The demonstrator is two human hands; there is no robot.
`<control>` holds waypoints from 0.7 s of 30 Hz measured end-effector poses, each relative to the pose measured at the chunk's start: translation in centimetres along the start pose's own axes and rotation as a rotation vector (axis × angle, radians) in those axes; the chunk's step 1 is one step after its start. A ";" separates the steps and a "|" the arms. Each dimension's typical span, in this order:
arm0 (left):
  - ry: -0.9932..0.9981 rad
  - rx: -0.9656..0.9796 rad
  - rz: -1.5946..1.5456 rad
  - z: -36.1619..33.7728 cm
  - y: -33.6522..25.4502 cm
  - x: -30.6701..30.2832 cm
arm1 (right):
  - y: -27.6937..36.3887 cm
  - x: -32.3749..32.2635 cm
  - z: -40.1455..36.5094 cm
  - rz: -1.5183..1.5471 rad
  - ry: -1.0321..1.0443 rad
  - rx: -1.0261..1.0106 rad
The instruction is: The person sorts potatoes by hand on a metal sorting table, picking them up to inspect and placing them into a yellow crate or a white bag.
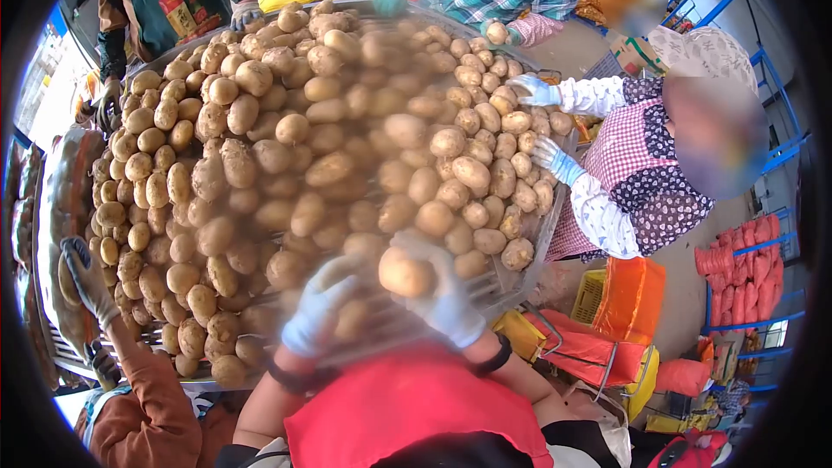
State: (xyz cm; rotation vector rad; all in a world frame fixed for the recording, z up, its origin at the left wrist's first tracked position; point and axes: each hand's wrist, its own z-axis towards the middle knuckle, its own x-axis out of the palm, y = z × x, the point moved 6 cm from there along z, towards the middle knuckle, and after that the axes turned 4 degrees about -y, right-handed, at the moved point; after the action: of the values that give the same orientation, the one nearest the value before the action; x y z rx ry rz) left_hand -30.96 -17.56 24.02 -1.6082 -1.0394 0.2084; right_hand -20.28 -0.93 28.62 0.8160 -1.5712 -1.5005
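Many potatoes (329, 168) lie heaped on a large sorting table in front of me. My right hand (439, 290), in a pale blue and white glove, is closed round one large potato (406, 272) near the table's front edge. To its left, my left hand (322, 305), gloved the same way, hovers low over the front of the heap. A potato (351, 318) shows beside its fingers, blurred. Whether the fingers hold it cannot be made out.
A co-worker's gloved hands (555, 160) rest at the table's right side. Another co-worker's gloved hand (89, 279) reaches in at the left. Two more people stand across the table. Red and orange sacks (598, 355) and a yellow crate (588, 296) are at the lower right.
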 end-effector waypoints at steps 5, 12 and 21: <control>-0.221 0.022 -0.060 -3.0 -1.6 -4.6 | -2.3 -12.3 -7.5 -0.451 -0.410 0.026; -0.462 0.003 0.019 -7.2 -1.2 -10.5 | -11.2 -28.1 -22.8 -1.132 -0.559 0.737; -0.143 -0.173 0.376 -9.0 2.1 -4.5 | -2.6 -7.0 1.9 -0.877 -0.101 -0.169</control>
State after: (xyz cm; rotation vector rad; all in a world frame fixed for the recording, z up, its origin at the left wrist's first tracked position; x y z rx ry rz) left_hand -26.91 -27.01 23.49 -1.9640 -0.8720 0.5033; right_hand -18.80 5.84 25.34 1.4515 -1.1607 -2.2689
